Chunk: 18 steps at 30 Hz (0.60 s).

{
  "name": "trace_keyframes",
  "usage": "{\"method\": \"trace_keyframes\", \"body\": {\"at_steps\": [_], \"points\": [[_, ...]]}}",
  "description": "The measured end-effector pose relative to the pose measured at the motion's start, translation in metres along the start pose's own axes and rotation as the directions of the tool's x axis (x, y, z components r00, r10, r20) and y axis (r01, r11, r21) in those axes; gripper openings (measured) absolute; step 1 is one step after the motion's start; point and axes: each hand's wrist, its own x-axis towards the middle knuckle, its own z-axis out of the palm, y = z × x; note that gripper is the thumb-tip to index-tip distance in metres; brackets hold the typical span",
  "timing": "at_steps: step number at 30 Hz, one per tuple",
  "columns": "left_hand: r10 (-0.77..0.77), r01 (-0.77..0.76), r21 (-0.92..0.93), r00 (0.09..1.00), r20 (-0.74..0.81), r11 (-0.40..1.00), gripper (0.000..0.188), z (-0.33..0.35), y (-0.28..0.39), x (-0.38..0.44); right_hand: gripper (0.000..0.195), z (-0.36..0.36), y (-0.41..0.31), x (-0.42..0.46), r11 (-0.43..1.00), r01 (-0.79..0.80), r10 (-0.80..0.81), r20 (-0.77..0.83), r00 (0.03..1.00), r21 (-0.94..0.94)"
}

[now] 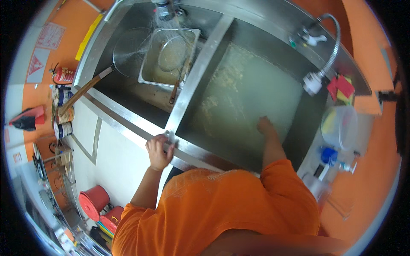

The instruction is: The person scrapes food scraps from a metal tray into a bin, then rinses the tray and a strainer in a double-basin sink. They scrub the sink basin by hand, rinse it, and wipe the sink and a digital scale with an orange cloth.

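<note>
My left hand (160, 152) rests on the front rim (198, 153) of a steel double sink, where the divider (201, 70) meets it. Its fingers and thumb are spread, holding nothing. Over on the right, my right hand (265, 124) reaches down into the right basin (288, 76), at cloudy greenish water (256, 86) with pale residue. The fingertips are hidden, so whether they hold anything cannot be seen. In the left basin, water sprays from a faucet (165, 12) onto a steel pan (144, 75) with a round item (172, 53) and a long-handled utensil (174, 91) in it.
A round mesh strainer (129, 52) lies left of the pan; its wooden handle (85, 90) juts over the front rim. A flexible hose faucet (334, 48) hangs over the right basin. Along the right ledge stand a clear plastic tub (341, 126), coloured cloths (341, 88) and a pump bottle (347, 167).
</note>
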Motion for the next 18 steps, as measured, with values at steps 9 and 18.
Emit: {"method": "trace_keyframes", "body": {"at_steps": [9, 18], "points": [[-0.025, 0.021, -0.062, 0.998, -0.066, 0.998, 0.032, 0.002, 0.003, -0.001, 0.043, 0.027, -0.059, 0.051, 0.999, 0.03, -0.037, 0.156, 0.987, 0.046], [-0.026, 0.022, -0.092, 0.999, -0.043, 0.996, 0.027, 0.001, 0.003, 0.003, 0.04, 0.014, -0.062, 0.071, 0.986, -0.056, 0.095, 0.249, 0.964, -0.159]]}}
